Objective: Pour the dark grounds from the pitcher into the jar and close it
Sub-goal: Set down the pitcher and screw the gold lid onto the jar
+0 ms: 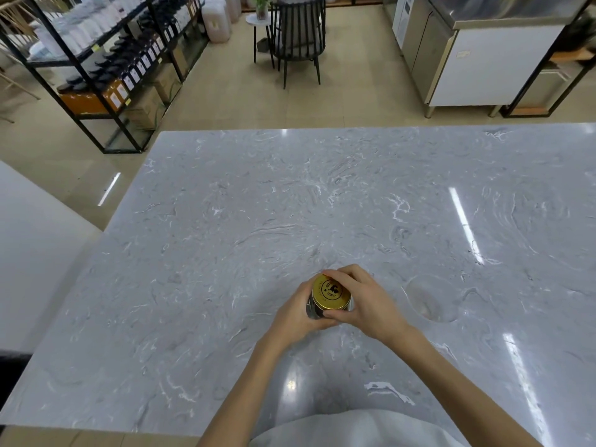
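Note:
A small glass jar (312, 309) with dark contents stands on the grey marble table (225, 240), near its front middle. A gold lid (330, 291) with a black emblem sits on top of the jar. My left hand (298, 312) wraps the jar's body from the left. My right hand (364, 300) grips the lid's rim from the right, with fingers curled over its far edge and thumb at the near side. A clear, nearly invisible pitcher (432, 298) stands to the right of my right hand; it looks to hold nothing.
Beyond the table's far edge stand a black shelving rack (106, 59) with jars and bottles at the left, a dark chair (298, 33) at the middle, and a steel counter unit (467, 59) at the right. A white surface (29, 253) lies left of the table.

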{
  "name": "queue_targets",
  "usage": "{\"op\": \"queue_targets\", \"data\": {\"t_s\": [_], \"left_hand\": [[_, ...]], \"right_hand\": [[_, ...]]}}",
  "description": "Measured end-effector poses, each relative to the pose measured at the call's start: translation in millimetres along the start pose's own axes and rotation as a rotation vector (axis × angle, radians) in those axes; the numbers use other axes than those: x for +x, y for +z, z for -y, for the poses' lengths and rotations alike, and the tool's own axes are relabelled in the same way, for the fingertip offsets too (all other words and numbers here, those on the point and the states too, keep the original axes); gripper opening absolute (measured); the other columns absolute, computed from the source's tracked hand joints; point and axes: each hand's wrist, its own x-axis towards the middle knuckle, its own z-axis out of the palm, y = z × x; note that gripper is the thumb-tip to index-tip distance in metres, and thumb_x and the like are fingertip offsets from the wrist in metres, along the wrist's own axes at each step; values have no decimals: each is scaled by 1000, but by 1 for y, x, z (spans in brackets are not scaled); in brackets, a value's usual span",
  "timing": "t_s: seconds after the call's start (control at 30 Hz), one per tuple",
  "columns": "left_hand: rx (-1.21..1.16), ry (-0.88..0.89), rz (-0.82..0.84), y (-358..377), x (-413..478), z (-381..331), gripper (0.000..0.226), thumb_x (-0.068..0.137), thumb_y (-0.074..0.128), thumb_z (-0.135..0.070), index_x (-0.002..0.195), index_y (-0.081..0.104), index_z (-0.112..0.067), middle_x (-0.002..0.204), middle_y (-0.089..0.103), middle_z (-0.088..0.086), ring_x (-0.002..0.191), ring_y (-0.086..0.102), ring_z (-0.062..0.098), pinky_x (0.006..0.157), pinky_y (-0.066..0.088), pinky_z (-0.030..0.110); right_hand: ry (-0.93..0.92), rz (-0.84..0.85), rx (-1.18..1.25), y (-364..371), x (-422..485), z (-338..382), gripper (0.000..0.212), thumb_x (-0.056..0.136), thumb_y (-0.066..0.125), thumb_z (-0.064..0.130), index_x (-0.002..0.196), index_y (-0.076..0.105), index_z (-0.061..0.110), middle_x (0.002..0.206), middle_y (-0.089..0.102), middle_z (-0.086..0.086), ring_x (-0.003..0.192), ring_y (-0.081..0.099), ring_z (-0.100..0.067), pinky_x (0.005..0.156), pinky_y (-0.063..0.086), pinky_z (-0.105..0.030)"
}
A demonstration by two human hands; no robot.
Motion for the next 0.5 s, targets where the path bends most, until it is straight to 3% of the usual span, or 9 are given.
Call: {"op": "queue_targets", "data": {"t_s": [0.1, 0.3, 0.37, 0.5], "left_hand": [[4, 3, 3, 0, 1, 0, 92, 68, 92, -53, 145, 43, -53, 141, 59, -20, 129, 59, 5, 107, 52, 47], [14, 9, -25, 2, 0, -1, 81, 70, 89, -42, 138, 48, -57, 135, 60, -26, 123, 61, -1, 102, 55, 44], [17, 23, -10, 0, -1, -2, 78, 71, 87, -37, 135, 49, -61, 132, 60, -30, 119, 60, -7, 98, 57, 39], [13, 23, 20, -2, 1, -1, 76, 74, 87, -35, 136, 48, -58, 134, 61, -23, 121, 62, 1, 103, 55, 44]], "right_hand": [[84, -50, 50, 6, -4, 3, 73, 74, 83, 36, 139, 51, 24, 115, 48, 7, 106, 48, -9, 85, 34, -4], [277, -283, 76, 34, -12, 18, 74, 66, 83, 50, 129, 50, 31, 101, 41, 10, 92, 49, -7, 70, 39, -10], [330, -317, 48, 39, -11, 21, 78, 64, 82, 55, 128, 47, 27, 104, 39, 9, 94, 49, -10, 70, 46, -19], [244, -266, 55, 37, -7, 19, 78, 69, 84, 46, 129, 46, 14, 118, 46, -1, 109, 48, -16, 86, 49, -27]]}}
